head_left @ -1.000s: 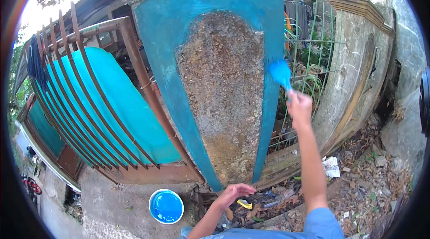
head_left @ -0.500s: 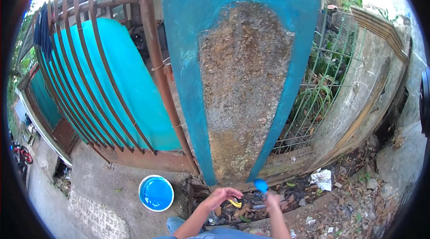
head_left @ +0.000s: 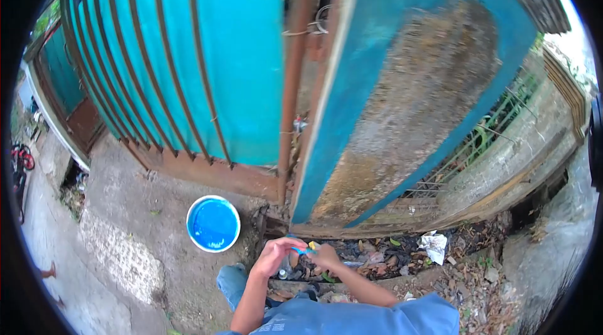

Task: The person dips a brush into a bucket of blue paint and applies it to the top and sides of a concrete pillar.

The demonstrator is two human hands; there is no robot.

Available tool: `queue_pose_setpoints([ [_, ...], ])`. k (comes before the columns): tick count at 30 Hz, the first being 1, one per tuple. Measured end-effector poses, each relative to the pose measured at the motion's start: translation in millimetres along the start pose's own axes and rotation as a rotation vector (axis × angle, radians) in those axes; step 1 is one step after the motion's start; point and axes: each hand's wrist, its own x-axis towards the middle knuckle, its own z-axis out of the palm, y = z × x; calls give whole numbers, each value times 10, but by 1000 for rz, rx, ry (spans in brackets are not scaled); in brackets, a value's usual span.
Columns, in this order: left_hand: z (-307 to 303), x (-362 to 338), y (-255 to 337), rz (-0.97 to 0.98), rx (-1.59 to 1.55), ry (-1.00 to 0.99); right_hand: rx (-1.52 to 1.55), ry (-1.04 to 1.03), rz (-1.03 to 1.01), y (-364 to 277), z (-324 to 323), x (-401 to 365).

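My right hand [head_left: 325,258] is closed around the handle of a paintbrush, its blue-wet bristles [head_left: 302,251] turned toward my left hand [head_left: 272,256]. The left fingers are curled over beside the bristles, and blue shows right at their tips. A small yellow piece [head_left: 312,245] sits between the two hands; I cannot make out what it is or which hand has it. To the left, a white-rimmed bucket of blue paint [head_left: 214,224] stands on the concrete. In front rises a pillar with a blue painted border [head_left: 339,115] around a rough bare centre [head_left: 414,109].
A brown barred gate [head_left: 169,59] backed with turquoise sheet stands left of the pillar. On the right runs a weathered wall [head_left: 502,172] with a green metal grille. Dry leaves and litter, including crumpled white paper [head_left: 433,246], lie along the pillar's base. A leg [head_left: 231,291] shows below the bucket.
My view has swung left and tilted down. The paintbrush has come from upright on the right to beside my left hand, and both hands are now close together.
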Motion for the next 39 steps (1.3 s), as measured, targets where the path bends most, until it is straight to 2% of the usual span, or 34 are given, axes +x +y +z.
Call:
queue_pose_setpoints([
  [2,-318,-287,73,100,-32,147,-274,46,-203,-354,156,230],
  [7,-1340,-1104,391,229,-110,443,-345,159,-406,-1171,848,719],
  [9,-1858,-1475,473,222,-103,562,-355,160,-447,-1565,1204,887],
  [10,-2145,-1630,493,208,-103,612,-269,92,-368,-1756,1396,993],
  [12,-2624,-1944,553,167,-84,705,-261,162,-424,-1925,1921,1309],
  [14,-3077,-2183,541,90,-62,791,-342,-19,-293,-2240,2279,1587],
  [16,-3412,-2418,487,38,-66,823,-413,-66,-293,-2323,2798,1944],
  [18,-3750,-2605,271,-17,-120,888,-344,-55,-256,-2331,3278,2285],
  [21,-4234,-2808,-229,-115,-112,909,-474,-90,-246,-2181,3922,2696],
  [24,-4528,-2877,-724,-199,-158,933,-518,-73,-374,-1813,4504,3053],
  [26,-4610,-2906,-982,-206,-175,930,-581,-92,-326,-1642,4794,3236],
  [31,-4738,-3015,-1439,-302,-316,965,-549,-20,-333,-1584,5093,3337],
  [32,-4810,-3003,-1520,-323,-295,969,-455,2,-340,-1651,5089,3326],
  [34,-4845,-2924,-1517,-352,-326,993,-358,11,-327,-1611,5088,3281],
  [36,-4876,-2782,-1452,-292,-359,1004,-300,43,-454,-1590,4996,3274],
  [39,-4812,-2610,-1168,-272,-330,1006,-226,84,-438,-1678,4837,3201],
])
